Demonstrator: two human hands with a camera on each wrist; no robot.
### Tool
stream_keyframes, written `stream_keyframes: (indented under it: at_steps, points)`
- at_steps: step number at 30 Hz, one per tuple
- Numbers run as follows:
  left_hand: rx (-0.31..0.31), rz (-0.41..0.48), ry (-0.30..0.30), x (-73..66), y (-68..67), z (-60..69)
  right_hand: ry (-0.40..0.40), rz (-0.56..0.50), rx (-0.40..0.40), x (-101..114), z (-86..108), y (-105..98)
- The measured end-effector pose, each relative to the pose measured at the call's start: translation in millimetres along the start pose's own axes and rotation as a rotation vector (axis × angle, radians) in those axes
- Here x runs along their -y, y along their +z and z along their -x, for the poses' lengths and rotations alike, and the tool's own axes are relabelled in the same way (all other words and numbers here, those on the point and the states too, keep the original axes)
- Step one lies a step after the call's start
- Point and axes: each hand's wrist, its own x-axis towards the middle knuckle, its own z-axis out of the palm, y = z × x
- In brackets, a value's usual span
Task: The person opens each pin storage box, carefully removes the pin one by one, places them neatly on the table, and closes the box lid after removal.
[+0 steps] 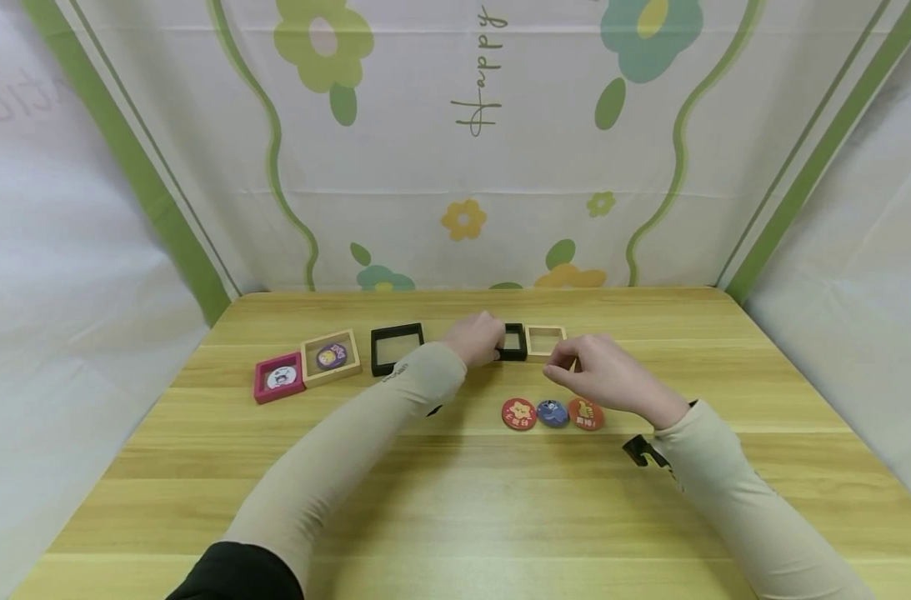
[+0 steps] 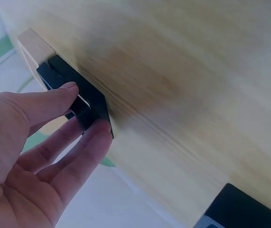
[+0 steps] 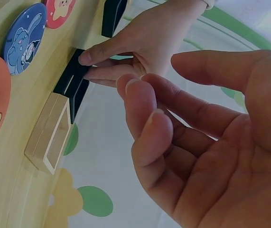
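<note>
My left hand (image 1: 473,339) pinches a small black square frame (image 2: 73,78) between thumb and fingers, at its left end in the head view. A light wooden frame (image 1: 543,358) stands against the black frame's right side. My right hand (image 1: 605,377) hovers just in front of the wooden frame, fingers loosely bent and holding nothing, as the right wrist view also shows. Below both hands lie three round badges in a row: a red one (image 1: 518,413), a blue one (image 1: 553,413) with a rabbit-like figure, and an orange-red one (image 1: 586,414).
Left of my left hand lies a larger black frame (image 1: 376,352). Farther left, a wooden frame (image 1: 333,377) holds a purple badge (image 1: 331,356), and a magenta frame (image 1: 280,396) touching it holds a white badge (image 1: 281,377). A flowered cloth hangs behind the table.
</note>
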Motion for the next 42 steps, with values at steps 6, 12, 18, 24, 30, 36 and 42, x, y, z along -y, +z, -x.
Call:
stream_keyframes:
  at_steps: [6, 12, 18, 24, 30, 36, 42]
  points:
    - [0.002, -0.049, -0.004, -4.2, -1.7, 0.0, -0.002, 0.002, 0.006, -0.8, 0.6, 0.6]
    - [0.012, -0.083, -0.005, -7.6, -2.3, -0.8, 0.002, -0.008, 0.009, -1.2, 0.6, 0.5]
    - [-0.002, -0.105, -0.006, -7.9, -0.2, -2.7, -0.004, 0.004, 0.023, -0.9, 0.3, -0.4]
    - [-0.011, -0.104, 0.004, -7.5, 2.2, -3.4, -0.007, 0.009, 0.055, -1.0, 0.3, -0.3]
    - [-0.018, -0.099, -0.002, -7.9, 2.2, -1.8, -0.01, 0.01, 0.062, -0.8, 0.0, 0.2]
    - [-0.021, -0.099, -0.006, -7.9, 2.2, -1.5, -0.013, 0.011, 0.066, -1.0, -0.3, 0.3]
    - [-0.026, -0.089, -0.002, -6.7, 2.5, -1.4, -0.012, 0.011, 0.068, -1.5, -0.4, 0.5]
